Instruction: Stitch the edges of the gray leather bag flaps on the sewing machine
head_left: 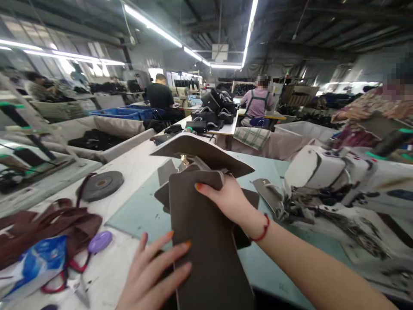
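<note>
A dark brown flat panel (pixel 203 241) with rounded corners stands tilted toward me over the table. My right hand (pixel 232 200) grips its upper right edge, thumb on the front face and fingers hidden behind. With fingers spread, my left hand (pixel 158 267) rests its fingertips on the panel's left edge. Just behind lies a pile of similar brown pieces, topped by a wide curved flap (pixel 206 153). A small gold-coloured metal fitting (pixel 184 160) shows between them.
An industrial sewing machine (pixel 348 185) stands at right. On the left lie a grey tape roll (pixel 102 185), brown fabric (pixel 61 224), red-handled scissors (pixel 77 286), a purple oval object (pixel 100 242) and a blue-white packet (pixel 41 262). Several people work farther back; one person (pixel 377 107) is at far right.
</note>
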{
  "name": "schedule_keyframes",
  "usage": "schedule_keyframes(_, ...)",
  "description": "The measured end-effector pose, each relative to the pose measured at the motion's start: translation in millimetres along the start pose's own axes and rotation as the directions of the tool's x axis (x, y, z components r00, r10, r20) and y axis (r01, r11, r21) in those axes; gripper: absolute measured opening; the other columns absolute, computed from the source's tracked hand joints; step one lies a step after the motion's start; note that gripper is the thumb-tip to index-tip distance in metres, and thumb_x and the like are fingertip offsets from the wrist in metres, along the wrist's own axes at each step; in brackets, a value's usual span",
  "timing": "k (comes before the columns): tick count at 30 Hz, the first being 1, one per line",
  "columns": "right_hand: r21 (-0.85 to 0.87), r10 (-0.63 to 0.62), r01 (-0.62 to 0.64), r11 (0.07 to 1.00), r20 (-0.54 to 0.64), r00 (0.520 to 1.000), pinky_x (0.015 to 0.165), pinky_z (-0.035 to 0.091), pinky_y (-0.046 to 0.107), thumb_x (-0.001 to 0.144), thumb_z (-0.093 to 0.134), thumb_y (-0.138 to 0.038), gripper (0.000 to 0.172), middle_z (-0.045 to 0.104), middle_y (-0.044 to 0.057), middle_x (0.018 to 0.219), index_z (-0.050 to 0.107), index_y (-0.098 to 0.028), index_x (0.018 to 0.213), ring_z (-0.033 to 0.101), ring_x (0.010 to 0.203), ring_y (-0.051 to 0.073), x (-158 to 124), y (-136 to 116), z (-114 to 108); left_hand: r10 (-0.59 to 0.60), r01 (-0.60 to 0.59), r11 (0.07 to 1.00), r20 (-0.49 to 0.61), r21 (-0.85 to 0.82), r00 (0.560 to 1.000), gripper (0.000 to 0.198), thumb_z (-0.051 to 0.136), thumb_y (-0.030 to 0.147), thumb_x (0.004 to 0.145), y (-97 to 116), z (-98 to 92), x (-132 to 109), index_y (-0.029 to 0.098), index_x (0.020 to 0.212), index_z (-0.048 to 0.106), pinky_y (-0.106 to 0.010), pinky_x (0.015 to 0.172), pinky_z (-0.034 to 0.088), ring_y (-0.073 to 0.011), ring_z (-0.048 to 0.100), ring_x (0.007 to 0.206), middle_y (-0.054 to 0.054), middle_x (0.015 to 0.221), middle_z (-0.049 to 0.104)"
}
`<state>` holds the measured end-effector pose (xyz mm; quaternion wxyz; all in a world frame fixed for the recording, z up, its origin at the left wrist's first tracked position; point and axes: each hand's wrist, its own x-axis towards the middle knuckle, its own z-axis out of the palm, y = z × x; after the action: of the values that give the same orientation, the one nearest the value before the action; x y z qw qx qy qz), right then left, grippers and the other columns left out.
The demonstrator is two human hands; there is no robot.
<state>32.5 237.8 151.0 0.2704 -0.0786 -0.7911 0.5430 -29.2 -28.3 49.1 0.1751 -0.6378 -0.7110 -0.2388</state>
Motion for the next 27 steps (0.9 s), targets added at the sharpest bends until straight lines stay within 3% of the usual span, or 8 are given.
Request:
schedule_keyframes(3, -0.143, 0.130, -0.128, 0.981, 0.006, 0.991, 0.090, 0.055, 0.033, 0.089, 0.067, -0.038, 0.029, 0.072, 0.003, 0.112, 0.068, -0.018, 0.110, 0.068, 0.104, 0.022, 70.8, 39.4, 37.4, -0.266, 0.269, 0.962, -0.067, 0.039, 0.962, 0.047, 0.034, 0.049, 0.097, -58.4, -7.4, 37.2, 0.040, 0.139, 0.052, -0.062, 0.120, 0.021, -0.0314, 0.045, 0.138, 0.002, 0.142, 0.058)
schedule_keyframes(6, -0.256, 0.251, -0.241, 0.936, 0.010, 0.968, 0.083, 0.055, 0.039, 0.091, 0.063, -0.036, 0.029, 0.073, 0.013, 0.104, 0.067, -0.011, 0.104, 0.069, 0.098, 0.029, 102.7, 88.5, 50.8, -0.412, 0.397, 0.892, 0.031, 0.215, 0.911, 0.063, 0.049, 0.060, 0.089, -98.8, 32.7, 56.6, 0.031, 0.144, 0.048, -0.065, 0.114, 0.027, -0.0376, 0.036, 0.143, -0.008, 0.154, 0.045)
schedule_keyframes(9, -0.353, 0.292, -0.275, 0.894, -0.004, 0.956, 0.086, 0.053, 0.044, 0.088, 0.066, -0.034, 0.035, 0.069, 0.019, 0.112, 0.063, -0.008, 0.112, 0.067, 0.101, 0.033, 95.5, 126.3, 40.8, -0.489, 0.436, 0.862, 0.199, 0.258, 0.849, 0.085, 0.056, 0.064, 0.082, -118.1, 101.3, 51.5, 0.026, 0.154, 0.030, -0.069, 0.107, 0.032, -0.0437, 0.021, 0.148, -0.014, 0.163, 0.022)
schedule_keyframes(11, -0.410, 0.264, -0.243, 0.879, -0.006, 0.964, 0.097, 0.048, 0.046, 0.086, 0.068, -0.031, 0.043, 0.063, 0.020, 0.124, 0.059, -0.008, 0.122, 0.061, 0.115, 0.034, 80.4, 139.4, 28.0, -0.559, 0.505, 0.822, 0.200, 0.265, 0.805, 0.090, 0.057, 0.057, 0.083, -130.1, 142.6, 41.7, 0.017, 0.156, 0.024, -0.071, 0.107, 0.031, -0.0468, 0.012, 0.149, -0.018, 0.164, 0.015)
schedule_keyframes(14, -0.469, 0.187, -0.154, 0.870, 0.024, 0.982, 0.108, 0.039, 0.048, 0.086, 0.067, -0.027, 0.047, 0.057, 0.020, 0.134, 0.056, -0.009, 0.128, 0.052, 0.127, 0.034, 60.6, 145.2, 9.5, -0.546, 0.502, 0.821, 0.121, 0.272, 0.829, 0.081, 0.052, 0.042, 0.087, -160.0, 176.3, 32.5, 0.012, 0.155, 0.022, -0.068, 0.111, 0.026, -0.0420, 0.006, 0.151, -0.019, 0.164, 0.015)
schedule_keyframes(17, -0.492, 0.129, -0.086, 0.866, 0.053, 0.990, 0.112, 0.035, 0.048, 0.087, 0.067, -0.024, 0.044, 0.055, 0.018, 0.138, 0.058, -0.009, 0.127, 0.048, 0.131, 0.032, 49.4, 145.1, -3.0, -0.451, 0.404, 0.880, 0.170, 0.249, 0.876, 0.076, 0.050, 0.037, 0.088, -198.4, 178.0, 35.9, 0.016, 0.155, 0.022, -0.062, 0.115, 0.026, -0.0362, 0.011, 0.152, -0.016, 0.164, 0.017)
schedule_keyframes(21, -0.487, 0.083, -0.056, 0.871, 0.033, 0.996, 0.114, 0.036, 0.047, 0.090, 0.062, -0.023, 0.036, 0.055, 0.015, 0.139, 0.060, -0.014, 0.125, 0.046, 0.133, 0.028, 22.7, 141.7, -17.1, -0.364, 0.292, 0.922, 0.308, 0.255, 0.879, 0.073, 0.054, 0.037, 0.084, -230.0, 164.2, 45.6, 0.019, 0.151, 0.033, -0.060, 0.117, 0.020, -0.0361, 0.013, 0.151, -0.013, 0.162, 0.027)
schedule_keyframes(27, -0.550, -0.082, 0.093, 0.830, 0.046, 0.996, 0.105, 0.051, 0.043, 0.096, 0.053, -0.028, 0.030, 0.062, 0.008, 0.133, 0.061, -0.028, 0.125, 0.057, 0.125, 0.025, -115.1, 141.5, -77.4, -0.314, 0.242, 0.926, 0.238, 0.290, 0.919, 0.074, 0.054, 0.045, 0.086, -219.1, 144.6, 21.0, 0.024, 0.152, 0.028, -0.060, 0.119, 0.011, -0.0368, 0.018, 0.150, -0.014, 0.162, 0.026)
